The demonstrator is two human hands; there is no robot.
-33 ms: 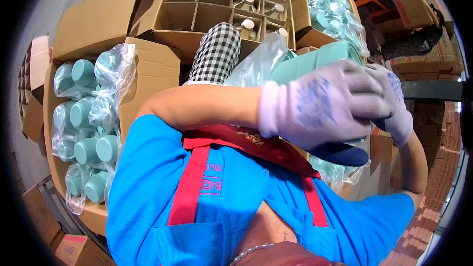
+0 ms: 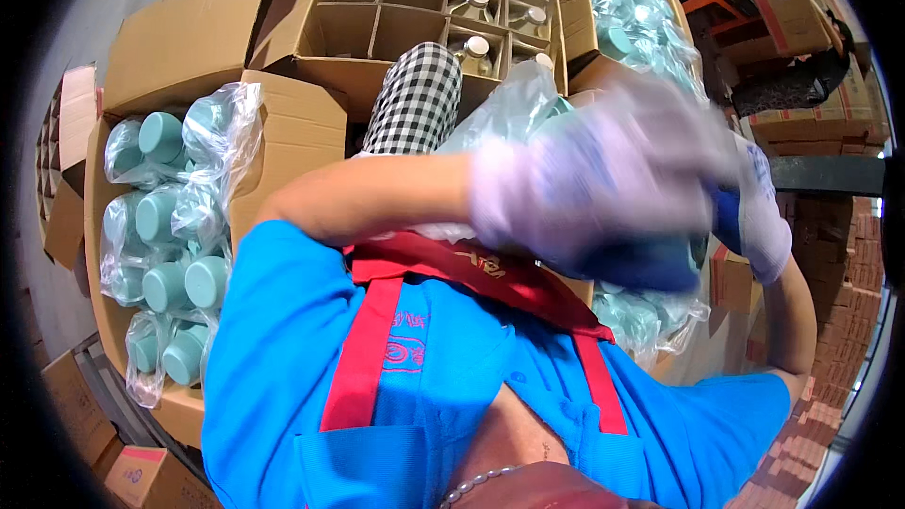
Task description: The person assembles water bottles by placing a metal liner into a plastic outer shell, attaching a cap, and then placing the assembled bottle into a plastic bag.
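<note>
My left hand (image 2: 603, 184), in a pale glove with a dark blue palm, is smeared by motion in front of my chest. It covers most of a pale green rounded piece (image 2: 558, 106), of which only a small edge shows beside a clear plastic bag (image 2: 509, 104). Close behind it, on the right, is my gloved right hand (image 2: 757, 212). The left hand hides its fingers, so whether it grips anything does not show. My left forearm crosses in front of a rounded shape in black-and-white checked cloth (image 2: 415, 99).
An open carton (image 2: 287, 146) on the left holds plastic-wrapped green cups (image 2: 168, 287). A divided carton (image 2: 344, 71) with several white-capped bottles (image 2: 476, 47) stands ahead. More wrapped cups lie at back right (image 2: 641, 19) and low right (image 2: 632, 320). A dark bar (image 2: 830, 172) juts in from the right.
My left hand has shifted slightly left and blurred, and now covers the broad green surface seen before. More of the right glove's blue palm shows. The cartons look the same.
</note>
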